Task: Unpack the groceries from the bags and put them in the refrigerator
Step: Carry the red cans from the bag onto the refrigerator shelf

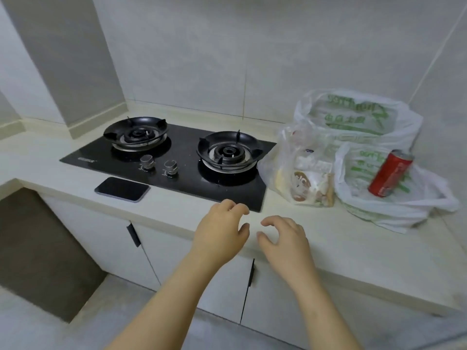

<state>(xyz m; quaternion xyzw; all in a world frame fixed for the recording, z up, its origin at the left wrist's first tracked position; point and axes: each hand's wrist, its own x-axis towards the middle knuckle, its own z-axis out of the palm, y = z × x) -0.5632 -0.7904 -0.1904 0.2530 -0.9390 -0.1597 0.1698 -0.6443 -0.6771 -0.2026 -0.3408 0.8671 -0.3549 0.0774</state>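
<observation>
Head view: groceries bagged, grips empty

All right of the gas hob [177, 157], on the surface [353, 251]: clear bag [300, 173] of packaged food, soft, crushable, lift from beneath; rear white bag [353, 114]; front white bag [404, 205], slack; red can [390, 173] leaning on it, rigid, smooth, probably light, taken round its middle. Left grip [219, 231], right grip [285, 241]: fingers loosely curled, empty, before the hob's near corner.

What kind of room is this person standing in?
Most likely a home kitchen: a two-burner gas hob is set into a pale countertop with cabinet doors beneath, and plastic grocery bags sit beside it.
</observation>
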